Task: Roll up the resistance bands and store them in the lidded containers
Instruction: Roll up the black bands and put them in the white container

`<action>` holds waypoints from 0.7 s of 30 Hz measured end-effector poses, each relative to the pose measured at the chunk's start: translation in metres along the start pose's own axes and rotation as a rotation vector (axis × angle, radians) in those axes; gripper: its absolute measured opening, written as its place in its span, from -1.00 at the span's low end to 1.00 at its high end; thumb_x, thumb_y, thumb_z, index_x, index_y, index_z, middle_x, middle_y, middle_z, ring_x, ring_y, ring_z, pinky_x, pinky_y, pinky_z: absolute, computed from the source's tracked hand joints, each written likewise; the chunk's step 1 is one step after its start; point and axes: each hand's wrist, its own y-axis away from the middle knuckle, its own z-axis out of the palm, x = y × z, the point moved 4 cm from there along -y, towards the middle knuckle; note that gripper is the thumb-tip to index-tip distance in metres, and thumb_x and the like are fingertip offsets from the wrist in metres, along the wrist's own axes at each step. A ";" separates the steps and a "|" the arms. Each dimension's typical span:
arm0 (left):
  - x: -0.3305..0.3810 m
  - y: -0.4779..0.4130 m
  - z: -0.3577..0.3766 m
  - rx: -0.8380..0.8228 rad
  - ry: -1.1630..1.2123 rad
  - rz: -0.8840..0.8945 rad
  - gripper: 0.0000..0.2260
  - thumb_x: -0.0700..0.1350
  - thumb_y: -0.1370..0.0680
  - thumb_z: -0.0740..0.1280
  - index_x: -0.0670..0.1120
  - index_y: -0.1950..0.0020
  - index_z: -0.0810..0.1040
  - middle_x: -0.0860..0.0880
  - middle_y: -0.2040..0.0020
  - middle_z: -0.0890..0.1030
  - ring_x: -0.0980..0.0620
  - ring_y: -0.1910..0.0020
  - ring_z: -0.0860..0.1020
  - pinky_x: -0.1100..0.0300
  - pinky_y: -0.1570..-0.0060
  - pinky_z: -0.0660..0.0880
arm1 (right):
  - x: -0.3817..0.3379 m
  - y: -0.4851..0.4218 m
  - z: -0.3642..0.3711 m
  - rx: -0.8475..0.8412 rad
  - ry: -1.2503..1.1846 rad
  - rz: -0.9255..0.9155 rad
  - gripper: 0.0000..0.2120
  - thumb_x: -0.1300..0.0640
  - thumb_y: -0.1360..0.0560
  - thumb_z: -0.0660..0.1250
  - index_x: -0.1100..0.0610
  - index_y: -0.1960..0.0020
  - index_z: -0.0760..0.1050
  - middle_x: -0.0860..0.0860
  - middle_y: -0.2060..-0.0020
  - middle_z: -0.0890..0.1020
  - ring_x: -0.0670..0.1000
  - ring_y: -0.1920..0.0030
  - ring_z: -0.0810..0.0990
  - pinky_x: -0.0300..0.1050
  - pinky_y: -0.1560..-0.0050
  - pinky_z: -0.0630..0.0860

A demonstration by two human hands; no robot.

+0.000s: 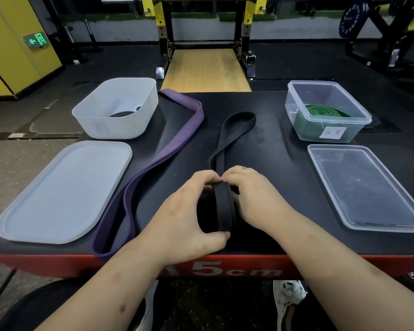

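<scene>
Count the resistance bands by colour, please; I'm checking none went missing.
Black: 2, the half-rolled band and the coiled band in the white tub
Purple: 1, the purple band, unrolled
Green: 1, the green band, coiled in the clear tub
Total: 4

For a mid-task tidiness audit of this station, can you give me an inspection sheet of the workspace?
Surface: black box top with a red front edge.
Job's things: black resistance band partly rolled, loose loop lying beyond; purple band unrolled, near end reaching the front edge; frosted container holds a rolled black band, frosted lid off in front; clear container holds a rolled green band, clear lid off in front.
Clutter: nothing seen.
Grippers: left hand and right hand both grip the black roll.
Cables: nothing seen.
Surroundings: squat rack, wooden platform, weight plate, exit sign.
</scene>
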 end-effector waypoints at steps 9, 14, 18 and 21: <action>0.003 -0.009 0.001 -0.033 -0.018 0.001 -0.33 0.07 -0.31 0.56 0.33 -0.29 0.27 0.25 -0.11 0.56 0.26 -0.15 0.54 0.12 -0.12 0.53 | 0.015 0.014 -0.016 0.035 -0.052 0.099 -0.80 0.13 -0.57 0.40 -0.12 -0.10 0.68 -0.23 -0.10 0.61 -0.17 -0.18 0.54 -0.15 -0.27 0.49; -0.001 -0.013 0.001 -0.072 0.006 -0.011 -0.30 0.07 -0.33 0.56 0.31 -0.36 0.28 0.24 -0.16 0.56 0.22 -0.16 0.55 0.08 -0.16 0.53 | 0.017 0.011 -0.014 0.000 -0.120 0.106 -0.61 0.14 -0.59 0.37 -0.28 -0.28 0.52 -0.25 -0.13 0.61 -0.19 -0.22 0.52 -0.12 -0.27 0.49; -0.002 -0.013 0.003 -0.079 -0.025 -0.002 -0.25 0.07 -0.33 0.56 0.37 -0.39 0.24 0.31 -0.25 0.50 0.29 -0.27 0.47 0.17 -0.24 0.48 | 0.018 -0.007 -0.013 -0.012 -0.255 0.106 -0.68 0.13 -0.64 0.33 -0.25 -0.27 0.57 -0.20 -0.15 0.63 -0.15 -0.18 0.60 -0.04 -0.27 0.54; -0.002 -0.014 0.002 -0.092 -0.018 -0.005 -0.25 0.07 -0.35 0.56 0.43 -0.37 0.21 0.36 -0.23 0.48 0.35 -0.26 0.44 0.26 -0.22 0.45 | 0.018 -0.024 -0.012 -0.001 -0.137 0.097 -0.74 0.09 -0.63 0.37 -0.18 -0.27 0.61 -0.16 -0.22 0.55 -0.11 -0.13 0.57 -0.08 -0.26 0.53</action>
